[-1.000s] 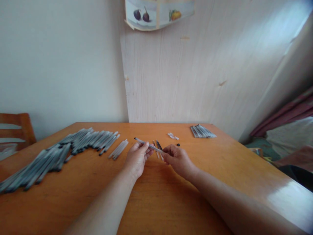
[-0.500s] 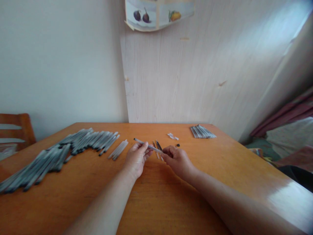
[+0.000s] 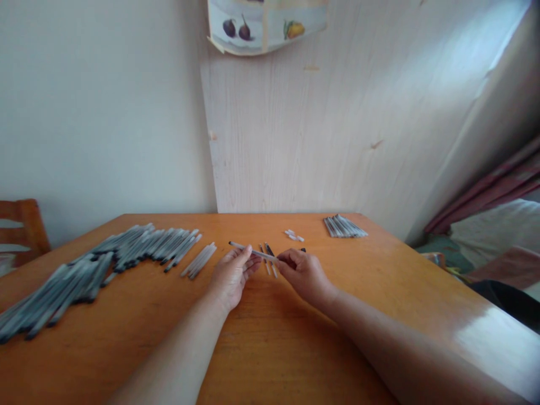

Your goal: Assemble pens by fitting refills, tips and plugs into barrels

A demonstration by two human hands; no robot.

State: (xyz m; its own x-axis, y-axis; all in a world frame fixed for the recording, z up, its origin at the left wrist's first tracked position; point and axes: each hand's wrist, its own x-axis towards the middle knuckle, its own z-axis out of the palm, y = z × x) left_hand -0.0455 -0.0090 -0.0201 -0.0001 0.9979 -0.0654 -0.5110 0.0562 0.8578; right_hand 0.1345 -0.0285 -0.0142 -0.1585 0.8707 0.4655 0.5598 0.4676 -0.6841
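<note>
A slim, whitish pen (image 3: 264, 255) with a dark left end is held level above the table between both hands. My left hand (image 3: 230, 277) pinches it near the middle between thumb and fingers. At its right end, the fingertips of my right hand (image 3: 304, 274) are closed around it and hide its tip. Just behind the pen, several thin dark-and-white refills (image 3: 267, 266) lie on the table, partly covered. Small white plugs (image 3: 292, 235) sit farther back. A small black cap (image 3: 303, 250) shows beyond my right hand.
On the wooden table (image 3: 261, 349), a large spread of black-ended pens (image 3: 145, 246) covers the left side. Several pale tubes (image 3: 199, 261) lie between it and my left hand. A row of pens (image 3: 345, 226) rests at the back right. A chair (image 3: 29, 225) stands at left.
The view has turned slightly right, so the things on the table appear farther left. Both hands keep their hold on the pen, with little visible movement.
</note>
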